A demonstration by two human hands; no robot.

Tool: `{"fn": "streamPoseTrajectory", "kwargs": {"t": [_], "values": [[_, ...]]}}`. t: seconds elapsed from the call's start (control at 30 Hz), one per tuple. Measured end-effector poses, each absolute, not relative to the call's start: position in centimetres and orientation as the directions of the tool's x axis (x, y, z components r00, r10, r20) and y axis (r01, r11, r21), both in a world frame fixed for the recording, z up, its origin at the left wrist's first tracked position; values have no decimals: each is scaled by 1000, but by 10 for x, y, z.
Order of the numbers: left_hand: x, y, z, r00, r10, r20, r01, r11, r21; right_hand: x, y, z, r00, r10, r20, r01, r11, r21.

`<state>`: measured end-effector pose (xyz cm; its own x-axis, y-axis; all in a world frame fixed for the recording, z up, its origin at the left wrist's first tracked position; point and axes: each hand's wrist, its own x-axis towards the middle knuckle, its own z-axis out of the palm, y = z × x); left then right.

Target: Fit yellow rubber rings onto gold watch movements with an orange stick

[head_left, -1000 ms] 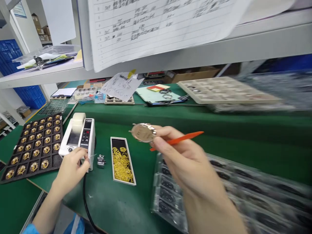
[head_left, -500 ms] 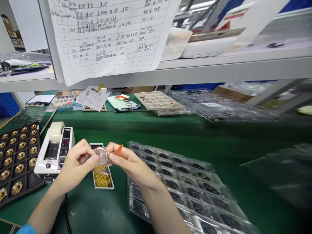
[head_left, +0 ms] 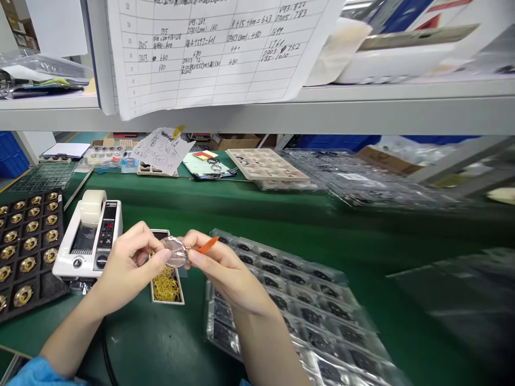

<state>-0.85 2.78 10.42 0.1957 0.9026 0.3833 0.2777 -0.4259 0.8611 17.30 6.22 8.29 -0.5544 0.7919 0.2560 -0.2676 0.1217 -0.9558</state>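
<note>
A round, clear watch case with a metallic rim is held up between both hands. My left hand pinches its left edge between thumb and fingers. My right hand grips its right edge, and an orange pointed tool sticks out from between the fingers of that hand. Below the case, a small white box with yellow rings lies on the green table.
A white tape dispenser stands left, beside a black tray of gold parts. Clear trays with black parts lie right. A beige tray and papers sit at the back, under a grey shelf.
The whole view has shifted, so the shelf and the written sheet sit higher. The case is still between both hands, and the orange tool shows a little longer and lies flatter.
</note>
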Motion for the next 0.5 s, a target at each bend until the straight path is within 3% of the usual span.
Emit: {"fn": "streamPoseTrajectory", "kwargs": {"t": [0.5], "values": [[-6,28,103,170,906,389,313,-424,850,173,61,85,-542,800,257,-251,138,-958]]}}
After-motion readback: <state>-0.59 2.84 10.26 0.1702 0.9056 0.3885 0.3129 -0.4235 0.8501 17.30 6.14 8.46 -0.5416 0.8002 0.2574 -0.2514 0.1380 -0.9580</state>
